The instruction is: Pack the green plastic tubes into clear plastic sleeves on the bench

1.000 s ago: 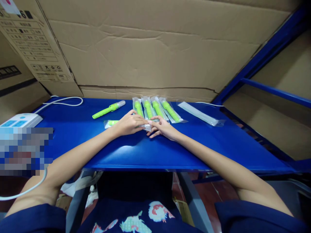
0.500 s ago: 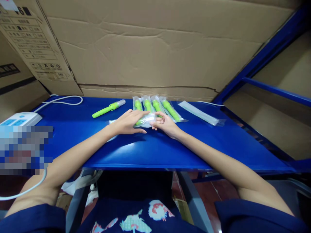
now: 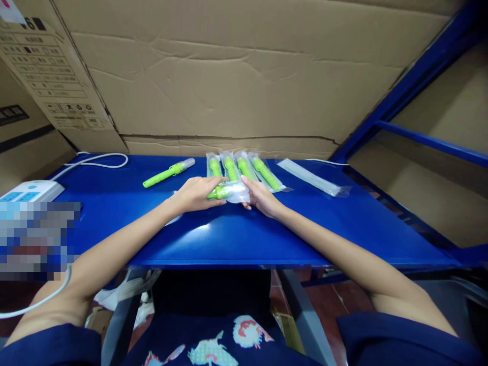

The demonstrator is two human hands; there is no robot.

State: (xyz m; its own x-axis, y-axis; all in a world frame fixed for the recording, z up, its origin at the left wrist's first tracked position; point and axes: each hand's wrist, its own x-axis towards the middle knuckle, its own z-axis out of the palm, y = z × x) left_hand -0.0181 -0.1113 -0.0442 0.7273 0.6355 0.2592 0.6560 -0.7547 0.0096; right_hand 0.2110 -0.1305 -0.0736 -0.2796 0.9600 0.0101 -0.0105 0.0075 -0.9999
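Observation:
A green light stick with a clear tip, inside a clear plastic bag [image 3: 237,191], lies crosswise between my hands just above the blue table. My left hand [image 3: 198,194] is closed around its left part, so that end is mostly hidden under the palm. At the right end, my right hand [image 3: 264,197] grips the bag's edge, thumb on top and fingers curled beneath. Just behind my hands lie several bagged green light sticks [image 3: 231,166] side by side. An unbagged green light stick [image 3: 168,173] rests to the left.
A flat clear plastic sleeve with a white strip [image 3: 310,178] lies on the right of the blue table [image 3: 229,239]. To the left are a white power strip [image 3: 36,189] and its cable [image 3: 104,155]. Cardboard [image 3: 244,81] walls the back; a blue frame [image 3: 430,147] stands right.
My left fingers have closed down around the bagged light stick. My right thumb has moved onto the top of the bag's right end, and more of the clear bag shows.

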